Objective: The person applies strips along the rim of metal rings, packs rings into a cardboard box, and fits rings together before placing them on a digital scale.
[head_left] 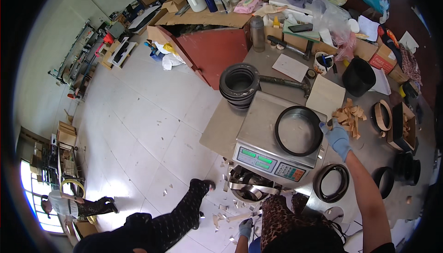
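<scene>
A black ring (299, 130) lies flat on the steel pan of a digital weighing scale (258, 114), whose green displays are lit. My right hand (337, 137), in a blue-grey glove, is at the ring's right edge with its fingers stretched and apart, the tips at the rim. Low down, beside my leg, my gloved left hand (246, 228) has its fingers curled; whatever is in them is hidden. Nested black rings (331, 183) lie on the table below my right hand. A pile of tan strips (349, 118) is just beyond it.
Stacked dark rings (240, 86) and a hammer (286, 82) are behind the scale. A black cylinder (359, 77) and a box (400, 128) stand to the right. Metal strips fill a basin (251, 183) below the table. Another person's leg (177, 216) is at my left.
</scene>
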Demonstrator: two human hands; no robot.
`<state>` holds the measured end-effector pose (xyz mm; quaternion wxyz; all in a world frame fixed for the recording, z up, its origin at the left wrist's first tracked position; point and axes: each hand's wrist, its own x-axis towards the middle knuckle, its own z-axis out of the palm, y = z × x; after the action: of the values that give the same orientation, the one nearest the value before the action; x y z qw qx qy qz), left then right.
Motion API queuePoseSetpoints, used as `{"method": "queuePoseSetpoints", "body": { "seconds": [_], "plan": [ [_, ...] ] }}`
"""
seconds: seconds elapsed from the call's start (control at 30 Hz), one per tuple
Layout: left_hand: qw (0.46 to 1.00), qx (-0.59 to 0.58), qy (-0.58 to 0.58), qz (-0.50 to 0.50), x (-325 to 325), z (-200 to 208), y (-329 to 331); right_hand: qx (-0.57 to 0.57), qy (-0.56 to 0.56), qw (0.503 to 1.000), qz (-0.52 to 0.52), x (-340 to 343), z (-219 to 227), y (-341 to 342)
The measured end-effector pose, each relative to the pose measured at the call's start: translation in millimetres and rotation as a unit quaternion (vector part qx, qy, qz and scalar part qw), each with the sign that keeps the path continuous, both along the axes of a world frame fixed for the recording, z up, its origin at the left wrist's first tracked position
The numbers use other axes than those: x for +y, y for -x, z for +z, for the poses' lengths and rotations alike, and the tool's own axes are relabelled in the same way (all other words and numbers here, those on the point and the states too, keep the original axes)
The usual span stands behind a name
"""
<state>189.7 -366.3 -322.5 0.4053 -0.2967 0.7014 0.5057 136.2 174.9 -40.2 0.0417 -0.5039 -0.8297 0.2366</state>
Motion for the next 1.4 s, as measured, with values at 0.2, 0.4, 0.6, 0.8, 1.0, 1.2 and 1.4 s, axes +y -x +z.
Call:
{"method": "queuePoseSetpoints", "body": {
  "seconds": [0.2, 0.4, 0.6, 0.8, 1.0, 1.2, 1.4],
  "plan": [
    [1.0, -0.013, 0.013, -0.003, -11, -8, 4, -0.01, 0.042, 0.999, 0.0, -6, -1, 14],
    [0.999, -0.017, 0.006, -0.026, 10, 0, 15, -0.028, -0.022, 0.999, 0.018, -2, -5, 11],
    [0.989, 0.033, -0.097, -0.107, -24, -55, 13, -0.077, -0.064, 0.978, 0.184, 15, -100, 5],
    [0.986, -0.03, -0.129, -0.098, 8, -19, 21, 0.095, 0.133, 0.986, -0.037, 20, -39, -3],
    [0.992, -0.061, -0.094, -0.064, 18, 3, 24, 0.256, 0.245, 0.925, -0.135, 125, -2, -58],
    [0.997, -0.037, -0.032, -0.061, 15, 45, 4, 0.239, -0.038, 0.924, -0.297, 300, -27, -75],
    [0.998, -0.019, 0.018, -0.055, 15, 87, -20, 0.156, -0.008, 0.94, -0.303, 434, -88, -84]
  ]
}}
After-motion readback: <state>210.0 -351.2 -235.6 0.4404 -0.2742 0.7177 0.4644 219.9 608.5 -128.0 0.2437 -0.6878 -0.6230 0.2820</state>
